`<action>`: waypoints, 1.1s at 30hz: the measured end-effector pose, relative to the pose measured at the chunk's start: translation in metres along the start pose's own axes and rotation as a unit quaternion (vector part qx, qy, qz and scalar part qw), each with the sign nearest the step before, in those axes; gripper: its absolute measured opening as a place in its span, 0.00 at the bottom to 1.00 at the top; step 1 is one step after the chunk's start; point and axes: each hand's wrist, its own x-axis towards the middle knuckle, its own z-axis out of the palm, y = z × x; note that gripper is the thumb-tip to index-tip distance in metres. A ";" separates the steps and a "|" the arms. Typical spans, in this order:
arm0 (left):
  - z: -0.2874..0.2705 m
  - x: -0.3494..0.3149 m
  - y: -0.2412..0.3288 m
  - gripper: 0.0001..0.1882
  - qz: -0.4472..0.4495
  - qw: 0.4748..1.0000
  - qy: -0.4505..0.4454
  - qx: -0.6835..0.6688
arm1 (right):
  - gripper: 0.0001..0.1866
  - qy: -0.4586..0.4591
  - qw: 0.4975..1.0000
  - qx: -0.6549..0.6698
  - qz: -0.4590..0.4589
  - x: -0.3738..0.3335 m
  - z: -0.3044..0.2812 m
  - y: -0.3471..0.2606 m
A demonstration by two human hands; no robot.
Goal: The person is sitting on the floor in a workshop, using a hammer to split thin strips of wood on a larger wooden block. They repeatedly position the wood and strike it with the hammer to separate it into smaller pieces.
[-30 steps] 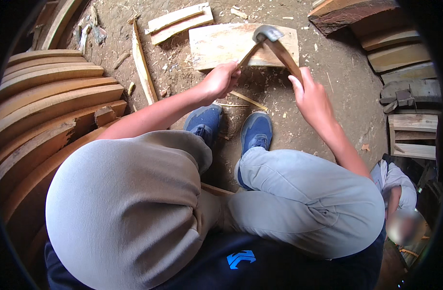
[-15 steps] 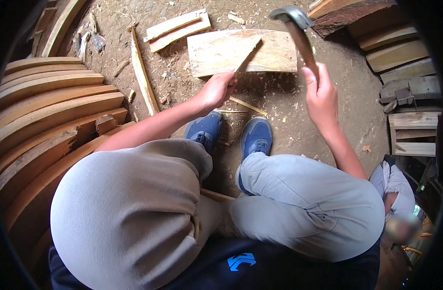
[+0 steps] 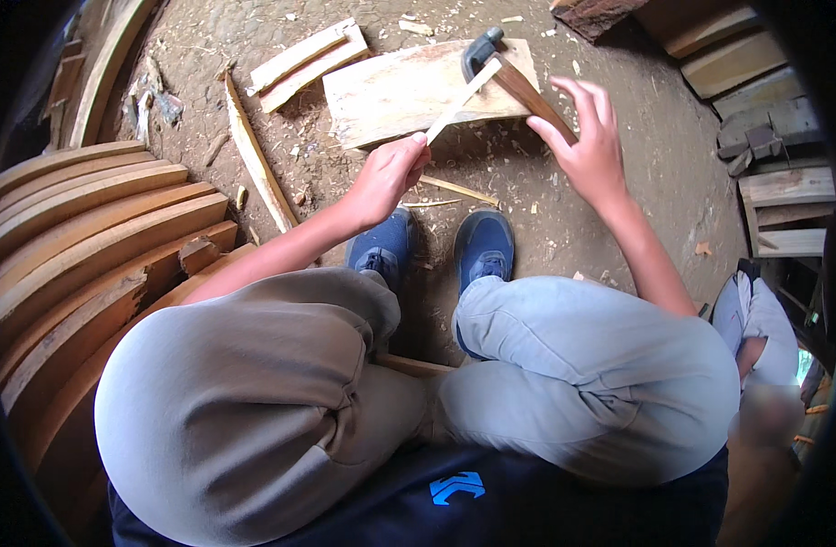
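My left hand (image 3: 388, 177) pinches the near end of a thin pale wood strip (image 3: 458, 107), which slants up and to the right above a flat wooden board (image 3: 372, 100). Its far tip overlaps the claw hammer (image 3: 533, 98) in view. The hammer's dark metal head is over the board's far right part, and its brown wooden handle points back toward me. Beside that handle, my right hand (image 3: 593, 146) is open, fingers and thumb spread around the handle's near end. The thumb seems close to the handle; whether it touches cannot be told.
Curved planks (image 3: 99, 210) are stacked at the left. Two short wood pieces (image 3: 310, 62) and a long split stick (image 3: 254, 155) lie on the dirt floor among shavings. More timber (image 3: 787, 210) stands at the right, near another person (image 3: 764, 337).
The hammer has come down from its raised place at the right to over the board. My right hand has opened from around the handle. The strip has tilted and now shows its pale face.
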 end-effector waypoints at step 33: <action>-0.004 -0.018 0.037 0.25 -0.320 0.902 -0.289 -0.001 | 0.05 -0.118 0.965 0.127 -0.197 -0.019 0.004 -0.035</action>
